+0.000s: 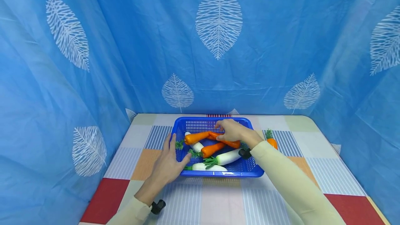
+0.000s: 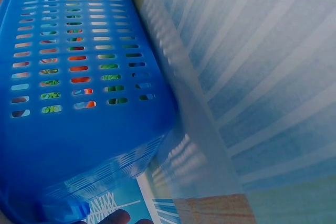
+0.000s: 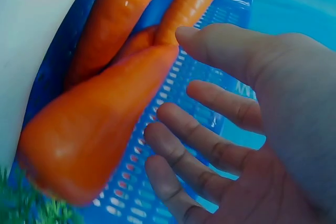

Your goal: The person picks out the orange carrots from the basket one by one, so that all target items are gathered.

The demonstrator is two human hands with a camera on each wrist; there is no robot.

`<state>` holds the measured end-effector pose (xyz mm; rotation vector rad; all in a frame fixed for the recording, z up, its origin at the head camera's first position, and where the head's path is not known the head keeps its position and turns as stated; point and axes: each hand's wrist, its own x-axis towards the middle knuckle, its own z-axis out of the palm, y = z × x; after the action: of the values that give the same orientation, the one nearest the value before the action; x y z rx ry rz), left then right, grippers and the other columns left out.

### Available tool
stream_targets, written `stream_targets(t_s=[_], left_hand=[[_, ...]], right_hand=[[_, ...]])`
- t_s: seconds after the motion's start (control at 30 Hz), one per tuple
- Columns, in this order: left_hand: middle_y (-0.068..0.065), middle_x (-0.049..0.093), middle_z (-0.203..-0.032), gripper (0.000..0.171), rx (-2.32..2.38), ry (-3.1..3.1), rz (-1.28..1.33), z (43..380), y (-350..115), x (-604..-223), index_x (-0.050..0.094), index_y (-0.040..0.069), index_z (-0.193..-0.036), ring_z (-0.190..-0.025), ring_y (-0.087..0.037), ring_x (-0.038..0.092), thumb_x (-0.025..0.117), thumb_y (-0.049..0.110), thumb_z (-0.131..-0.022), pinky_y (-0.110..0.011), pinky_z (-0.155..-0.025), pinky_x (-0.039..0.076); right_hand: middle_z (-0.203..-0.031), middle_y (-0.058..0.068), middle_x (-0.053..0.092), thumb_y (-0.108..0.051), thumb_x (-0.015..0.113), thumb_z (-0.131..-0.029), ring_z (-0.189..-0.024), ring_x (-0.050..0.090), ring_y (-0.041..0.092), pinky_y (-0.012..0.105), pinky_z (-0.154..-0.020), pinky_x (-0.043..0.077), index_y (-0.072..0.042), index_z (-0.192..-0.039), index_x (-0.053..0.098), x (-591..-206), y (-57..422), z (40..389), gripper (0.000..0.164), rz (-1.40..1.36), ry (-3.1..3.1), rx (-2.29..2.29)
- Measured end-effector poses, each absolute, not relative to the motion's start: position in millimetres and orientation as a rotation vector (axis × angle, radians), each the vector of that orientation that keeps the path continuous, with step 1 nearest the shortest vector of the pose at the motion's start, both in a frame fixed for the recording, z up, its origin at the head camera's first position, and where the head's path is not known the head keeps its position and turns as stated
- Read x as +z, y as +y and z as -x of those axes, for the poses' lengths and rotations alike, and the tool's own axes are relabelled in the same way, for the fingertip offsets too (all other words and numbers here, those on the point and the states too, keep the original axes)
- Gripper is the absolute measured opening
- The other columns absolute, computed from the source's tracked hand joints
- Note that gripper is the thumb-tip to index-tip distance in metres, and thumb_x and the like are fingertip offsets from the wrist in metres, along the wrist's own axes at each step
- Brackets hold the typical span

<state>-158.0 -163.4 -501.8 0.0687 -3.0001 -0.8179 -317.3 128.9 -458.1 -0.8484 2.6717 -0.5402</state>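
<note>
Basket (image 1: 218,174) of blue perforated plastic, set on the cloth-covered bench (image 1: 218,200), between and beneath the two hands. The right hand (image 1: 232,131) is over its interior, fingers spread and grasping nothing; the thumb is just beside the tapered tip of one glossy orange carrot (image 3: 97,129), though whether they touch cannot be told. At least two further carrots (image 1: 195,137) lie inside, to the left of and nearer than this hand, with white radishes (image 1: 229,157) nearer still. The left hand (image 1: 168,164) has straight, parted fingers along the basket's left end, its thumb at the near-left corner; how firmly it bears there cannot be told. Another carrot (image 1: 272,143) lies outside the basket, to the right of the right hand.
</note>
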Motion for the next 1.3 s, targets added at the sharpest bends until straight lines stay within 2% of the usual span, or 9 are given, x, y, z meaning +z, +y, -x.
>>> stream_targets(t_s=[0.13,0.4,0.47,0.63,0.73,1.07,1.3], left_hand=[[-0.022,0.01,-0.197,0.11,-0.821,-3.003,-0.069,159,-163,-501,0.017,0.008,-0.188,-0.165,-0.058,0.05,0.071,0.063,-0.109,-0.076,-0.122,0.056],[-0.022,0.011,-0.197,0.11,-0.822,-3.002,-0.071,158,-163,-501,0.018,0.007,-0.188,-0.163,-0.058,0.052,0.071,0.062,-0.109,-0.075,-0.121,0.057],[-0.022,0.011,-0.197,0.11,-0.822,-3.001,-0.071,158,-163,-501,0.018,0.007,-0.187,-0.163,-0.058,0.053,0.071,0.062,-0.109,-0.075,-0.121,0.058],[-0.022,0.011,-0.197,0.11,-0.823,-3.003,-0.071,158,-163,-500,0.018,0.007,-0.188,-0.163,-0.058,0.052,0.07,0.063,-0.109,-0.075,-0.121,0.058],[-0.023,0.013,-0.196,0.11,-0.822,-2.999,-0.069,157,-163,-499,0.019,0.007,-0.187,-0.162,-0.059,0.053,0.07,0.064,-0.109,-0.076,-0.119,0.058],[-0.022,0.012,-0.197,0.109,-0.826,-2.999,-0.062,158,-162,-499,0.018,0.007,-0.187,-0.163,-0.059,0.052,0.069,0.064,-0.109,-0.076,-0.12,0.058],[-0.022,0.012,-0.197,0.11,-0.827,-2.988,-0.066,159,-163,-503,0.019,0.007,-0.187,-0.163,-0.059,0.052,0.069,0.065,-0.109,-0.077,-0.12,0.058]], right_hand=[[-0.144,0.02,0.078,-0.025,0.085,-0.109,-0.126,0.074,0.033,0.057,-0.118,0.064,-0.005,-0.151,0.074,-450,120,309,0.048,0.8,2.651,-0.535],[-0.137,0.018,0.08,-0.019,0.085,-0.108,-0.118,0.073,0.029,0.059,-0.117,0.063,-0.008,-0.148,0.076,-459,116,308,0.042,0.774,2.658,-0.509],[-0.137,0.018,0.079,-0.017,0.084,-0.109,-0.116,0.072,0.029,0.056,-0.118,0.063,-0.008,-0.148,0.076,-462,116,308,0.041,0.756,2.661,-0.518],[-0.13,0.012,0.08,-0.016,0.084,-0.109,-0.107,0.07,0.025,0.05,-0.11,0.065,-0.011,-0.146,0.079,-468,117,309,0.037,0.746,2.686,-0.504],[-0.128,0.012,0.08,-0.016,0.084,-0.109,-0.108,0.07,0.025,0.05,-0.108,0.067,-0.013,-0.145,0.08,-466,119,308,0.037,0.753,2.695,-0.514],[-0.136,0.016,0.081,-0.014,0.085,-0.105,-0.122,0.076,0.032,0.055,-0.111,0.066,-0.01,-0.152,0.075,-448,128,301,0.048,0.814,2.763,-0.562],[-0.133,0.015,0.072,-0.021,0.085,-0.104,-0.109,0.069,0.029,0.052,-0.101,0.067,-0.01,-0.153,0.073,-432,143,286,0.052,0.82,2.864,-0.608]])
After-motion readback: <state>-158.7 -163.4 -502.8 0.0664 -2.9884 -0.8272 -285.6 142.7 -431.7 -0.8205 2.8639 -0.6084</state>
